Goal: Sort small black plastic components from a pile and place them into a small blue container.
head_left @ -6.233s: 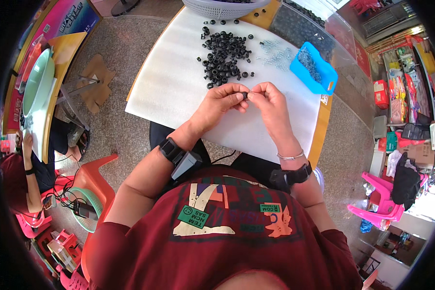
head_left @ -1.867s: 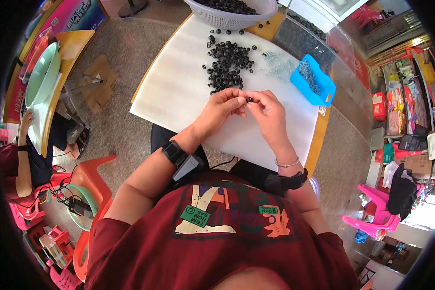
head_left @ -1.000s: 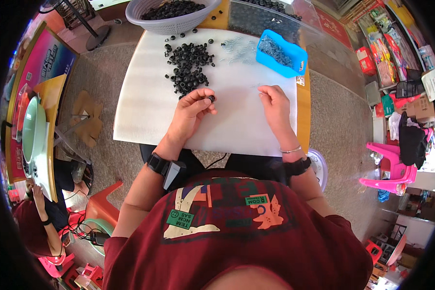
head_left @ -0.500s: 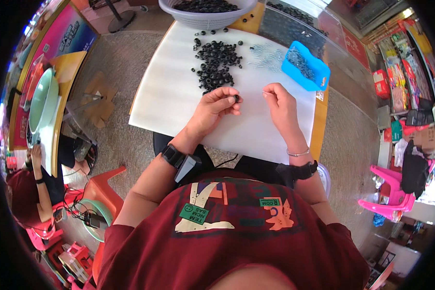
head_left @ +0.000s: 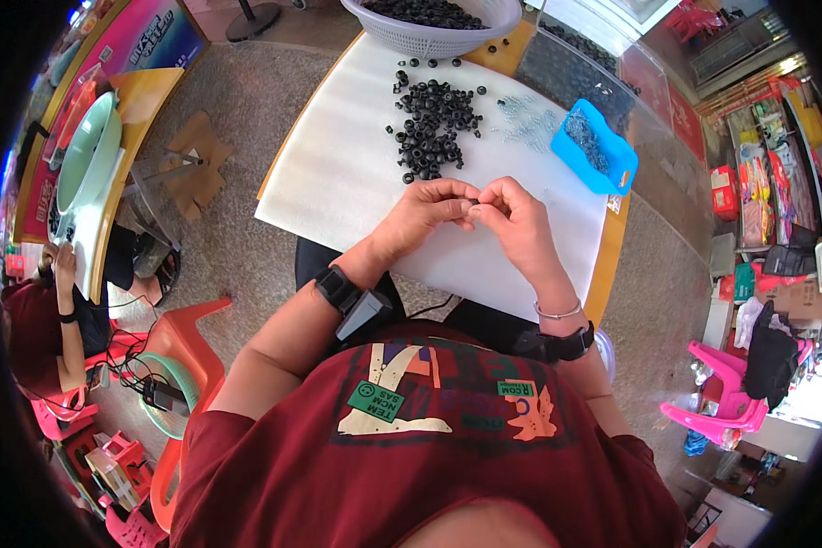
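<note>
My left hand point(head_left: 422, 216) pinches a small round black part point(head_left: 473, 201) between thumb and fingertips, over the white table sheet point(head_left: 329, 164). Thumb and fingers of my right hand point(head_left: 518, 226) are closed right beside it, meeting my left fingertips. What the right fingers hold is too small and covered to make out. Just beyond my hands lies a loose pile of small black rounded parts point(head_left: 436, 119). Right of that pile, thin pale bluish pieces point(head_left: 527, 121) are scattered. A bright blue plastic tray point(head_left: 618, 175) holds more of these thin pieces.
A grey basket point(head_left: 411, 36) full of black parts stands at the table's far edge. Beside it is a clear bin point(head_left: 566, 78) with dark parts. At far left another person point(head_left: 41, 320) works by a green basin point(head_left: 89, 155). A pink stool point(head_left: 726, 384) stands at right.
My hands, apart before, have come together at the black part. The right hand moved left to meet the left one. The whole view has shifted slightly.
</note>
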`<state>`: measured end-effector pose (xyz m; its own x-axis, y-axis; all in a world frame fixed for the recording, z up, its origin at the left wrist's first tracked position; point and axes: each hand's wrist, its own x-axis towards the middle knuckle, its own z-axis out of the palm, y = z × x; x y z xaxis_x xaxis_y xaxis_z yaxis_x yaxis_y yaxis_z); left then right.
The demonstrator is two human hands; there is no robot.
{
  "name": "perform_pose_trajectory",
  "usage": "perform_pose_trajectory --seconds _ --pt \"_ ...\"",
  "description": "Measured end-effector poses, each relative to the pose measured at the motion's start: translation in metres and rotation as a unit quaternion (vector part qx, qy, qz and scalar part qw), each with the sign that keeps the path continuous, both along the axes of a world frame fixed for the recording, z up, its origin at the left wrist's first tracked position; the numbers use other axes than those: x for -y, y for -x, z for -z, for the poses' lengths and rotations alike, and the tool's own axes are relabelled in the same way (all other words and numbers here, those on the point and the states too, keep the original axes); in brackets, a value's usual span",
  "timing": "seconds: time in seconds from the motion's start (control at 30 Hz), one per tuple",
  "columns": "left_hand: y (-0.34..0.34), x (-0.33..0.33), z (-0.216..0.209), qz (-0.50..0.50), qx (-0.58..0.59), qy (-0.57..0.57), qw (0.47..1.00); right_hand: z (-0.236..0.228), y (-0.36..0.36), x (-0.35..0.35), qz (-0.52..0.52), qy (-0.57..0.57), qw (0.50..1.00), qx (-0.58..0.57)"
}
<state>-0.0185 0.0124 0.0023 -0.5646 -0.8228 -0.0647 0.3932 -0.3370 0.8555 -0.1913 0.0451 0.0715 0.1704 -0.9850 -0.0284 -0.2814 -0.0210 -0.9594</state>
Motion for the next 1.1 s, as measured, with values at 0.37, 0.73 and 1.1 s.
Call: perform_pose_trajectory --seconds 0.37,0.73,1.1 --pt "-0.002 0.000 0.006 -0.013 -0.050 -0.051 0.997 0.031 0.009 0.031 0.064 0.054 0.996 -0.025" --pt "-0.004 -0.001 0.002 0.009 -0.076 -0.042 0.996 0.068 -0.014 0.066 0.059 0.305 0.914 -0.261" --pt "0.000 0.001 0.003 -0.061 -0.125 -0.084 0.987 0.034 0.005 0.031 0.047 -0.025 0.986 0.155"
